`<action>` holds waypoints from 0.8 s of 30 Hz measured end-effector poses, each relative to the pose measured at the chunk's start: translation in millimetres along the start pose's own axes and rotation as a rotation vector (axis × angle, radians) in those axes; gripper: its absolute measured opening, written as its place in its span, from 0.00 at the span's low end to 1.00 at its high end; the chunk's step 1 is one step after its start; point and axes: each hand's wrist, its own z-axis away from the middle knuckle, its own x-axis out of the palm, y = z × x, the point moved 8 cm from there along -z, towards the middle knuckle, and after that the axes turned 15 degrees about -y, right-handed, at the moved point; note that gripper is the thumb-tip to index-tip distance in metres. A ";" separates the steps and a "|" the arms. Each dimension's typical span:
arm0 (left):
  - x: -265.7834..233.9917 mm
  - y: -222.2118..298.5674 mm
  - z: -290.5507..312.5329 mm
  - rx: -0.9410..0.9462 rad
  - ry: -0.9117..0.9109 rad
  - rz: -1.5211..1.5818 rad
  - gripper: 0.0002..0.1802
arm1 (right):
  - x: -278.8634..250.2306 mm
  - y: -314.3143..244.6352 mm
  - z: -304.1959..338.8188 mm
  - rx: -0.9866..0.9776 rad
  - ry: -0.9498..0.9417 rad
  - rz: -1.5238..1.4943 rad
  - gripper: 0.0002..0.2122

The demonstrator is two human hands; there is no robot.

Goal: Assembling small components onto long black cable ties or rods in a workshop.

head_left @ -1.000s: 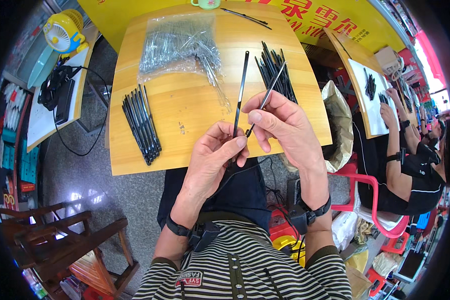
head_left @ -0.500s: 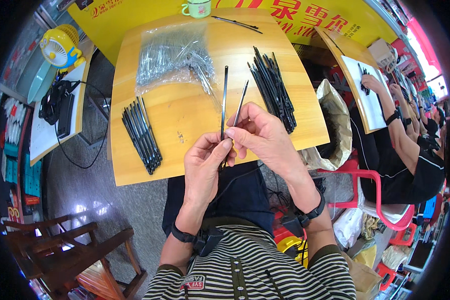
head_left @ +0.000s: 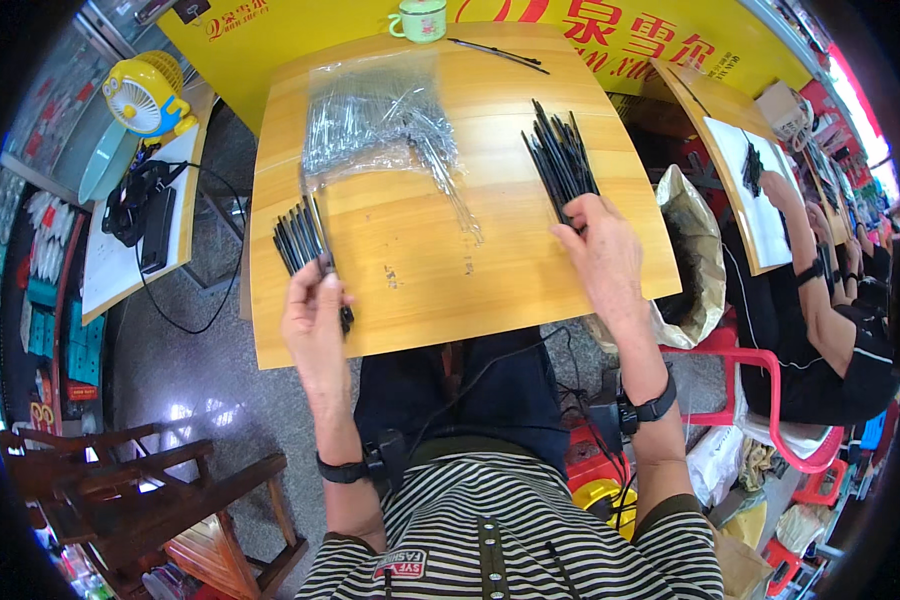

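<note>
My left hand (head_left: 315, 312) is at the row of slim black sticks (head_left: 295, 235) on the table's left side. Its thumb and fingers are pinched round a slim black stick (head_left: 325, 262), lying along the row's right edge. My right hand (head_left: 607, 255) rests on the near end of a looser pile of slim black sticks (head_left: 560, 155) at the right. Its fingers curl over the pile and hide what they grip. Between the hands and farther back lies a clear plastic bag (head_left: 370, 120) full of thin transparent sleeves, some spilling out toward me.
A green cup (head_left: 422, 20) and a pair of thin black sticks (head_left: 498, 55) are at the table's far edge. An open paper sack (head_left: 705, 250) stands right of the table, near a red plastic chair (head_left: 760, 365). A yellow fan (head_left: 145, 95) sits left. A co-worker's hand (head_left: 778, 190) is at another table.
My hands were together over the table, holding two slim black sticks. They have parted, the left to the left row and the right to the right pile. The view has shifted slightly.
</note>
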 end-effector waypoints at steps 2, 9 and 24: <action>-31.3 -0.5 0.4 0.027 0.087 -0.143 0.14 | -1.5 13.2 2.0 0.158 -0.025 0.224 0.10; -68.7 -14.7 -1.0 -0.028 0.164 -0.404 0.17 | 8.8 18.4 1.7 0.208 0.005 0.396 0.09; -29.0 1.5 1.8 0.011 0.090 -0.605 0.14 | 5.6 35.9 -1.4 0.226 0.007 0.160 0.08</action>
